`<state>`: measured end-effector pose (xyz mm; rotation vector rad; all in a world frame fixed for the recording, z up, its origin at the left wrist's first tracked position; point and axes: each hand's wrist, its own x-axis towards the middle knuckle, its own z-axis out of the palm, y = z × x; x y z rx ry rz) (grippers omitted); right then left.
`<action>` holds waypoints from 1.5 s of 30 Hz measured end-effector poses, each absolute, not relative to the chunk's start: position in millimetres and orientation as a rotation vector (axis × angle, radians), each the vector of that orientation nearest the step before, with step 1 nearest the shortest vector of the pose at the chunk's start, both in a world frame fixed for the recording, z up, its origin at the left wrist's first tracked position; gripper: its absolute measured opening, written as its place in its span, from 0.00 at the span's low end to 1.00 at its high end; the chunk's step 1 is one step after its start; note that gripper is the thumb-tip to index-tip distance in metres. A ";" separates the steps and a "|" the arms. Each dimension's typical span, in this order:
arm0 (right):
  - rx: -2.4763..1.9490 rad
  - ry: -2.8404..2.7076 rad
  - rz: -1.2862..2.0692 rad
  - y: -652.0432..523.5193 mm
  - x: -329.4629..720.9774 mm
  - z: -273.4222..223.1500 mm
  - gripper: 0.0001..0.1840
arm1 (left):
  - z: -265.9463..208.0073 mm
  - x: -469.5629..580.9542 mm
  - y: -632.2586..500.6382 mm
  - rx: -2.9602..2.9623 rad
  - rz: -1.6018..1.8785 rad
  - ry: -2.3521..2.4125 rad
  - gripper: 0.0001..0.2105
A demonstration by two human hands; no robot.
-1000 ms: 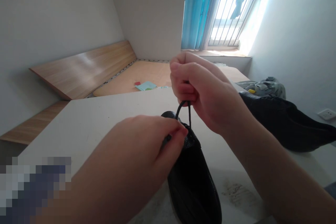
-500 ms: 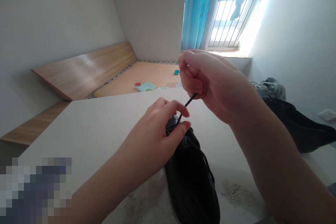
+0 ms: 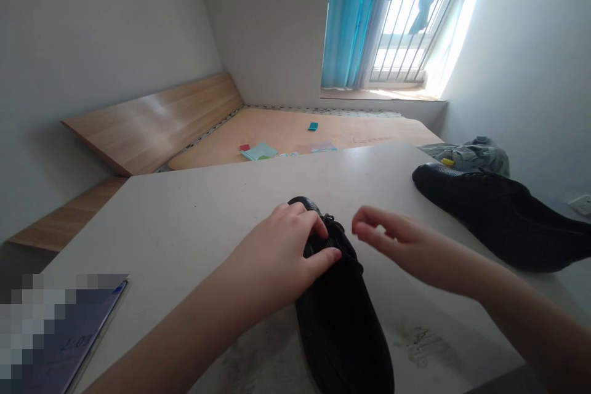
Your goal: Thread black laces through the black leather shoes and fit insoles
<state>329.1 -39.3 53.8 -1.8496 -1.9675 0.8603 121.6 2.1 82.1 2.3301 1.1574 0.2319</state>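
A black lace-up shoe (image 3: 351, 332) stands on the white table with its toe pointing away from me. My left hand (image 3: 289, 252) lies over its left side, fingers curled onto the laced part and thumb across the tongue. Dark shoelaces (image 3: 357, 266) show beside the thumb and along the shoe's right edge. Just right of the shoe, apart from it, my right hand (image 3: 392, 234) has thumb and forefinger tips brought together. Whether anything thin is pinched there cannot be made out.
Another black shoe (image 3: 489, 215) lies at the table's right, by a crumpled grey-green bundle (image 3: 484, 154). A phone-like flat device (image 3: 87, 332), partly pixelated, rests at lower left. Beyond the white table (image 3: 184, 228) is a peach-coloured bed board (image 3: 277, 123) with small coloured items.
My right hand has come down from above the shoe to its right side. The black lace it was pulling taut no longer shows stretched upward. My left hand stays on the shoe.
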 end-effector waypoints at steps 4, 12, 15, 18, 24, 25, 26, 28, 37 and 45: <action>-1.803 -2.018 1.057 -68.2 322.0 45.3 0.20 | 74.9 126.8 -0.5 2.348 0.208 1.299 0.12; -1.350 -1.811 1.071 -52.4 334.2 68.9 0.21 | 70.0 134.3 -3.4 2.494 0.063 1.507 0.13; -1.229 -1.786 0.982 -42.9 330.2 77.8 0.21 | 72.4 130.3 -2.2 2.586 0.007 1.401 0.11; -1.171 -1.741 1.082 -33.2 320.8 82.1 0.21 | 76.2 127.4 -0.2 2.600 0.075 1.358 0.10; -1.115 -1.728 1.246 -8.1 308.6 87.4 0.22 | 80.3 127.6 8.2 2.337 0.392 1.212 0.10; -1.126 -1.744 1.195 -4.4 306.8 88.0 0.21 | 80.4 127.3 10.0 2.231 0.423 1.144 0.11; -1.132 -1.765 1.130 -1.4 304.6 88.1 0.21 | 80.4 127.0 11.8 2.126 0.444 1.079 0.12; -1.118 -1.815 0.972 2.2 299.2 86.5 0.21 | 80.0 126.0 14.5 1.982 0.462 0.973 0.15; -0.886 -1.847 0.593 -2.1 285.8 68.5 0.18 | 83.0 125.0 11.8 2.260 0.466 1.013 0.15; -0.847 -1.781 0.741 -11.2 281.6 64.7 0.17 | 81.6 133.3 -1.3 2.577 0.481 1.161 0.16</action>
